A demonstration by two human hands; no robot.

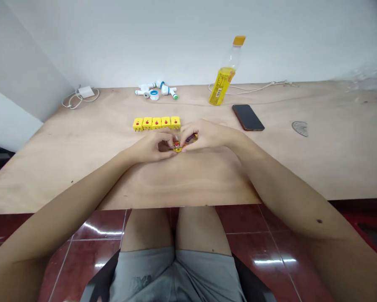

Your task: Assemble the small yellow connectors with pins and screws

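Near the middle of the table, both hands pinch a small yellow piece with a red spot [176, 144]. My left hand [155, 144] grips it from the left, thumb and fingers closed at its edge. From the right, my right hand [202, 134] holds its other side with the fingertips pressed together. Another yellow and dark bit [193, 138] shows between the right fingers; I cannot make out what it is. Just behind the hands stands a row of several yellow blocks [157, 122], each with a red dot on its face and thin prongs at its lower edge.
White plastic fittings with blue and green rings [154, 95] lie at the back. A yellow-labelled bottle [222, 84] stands by the wall, with a white cable [254, 90] behind. A dark phone [248, 117], a clear protractor [300, 128] and a white charger [86, 92] lie on the table [50, 167].
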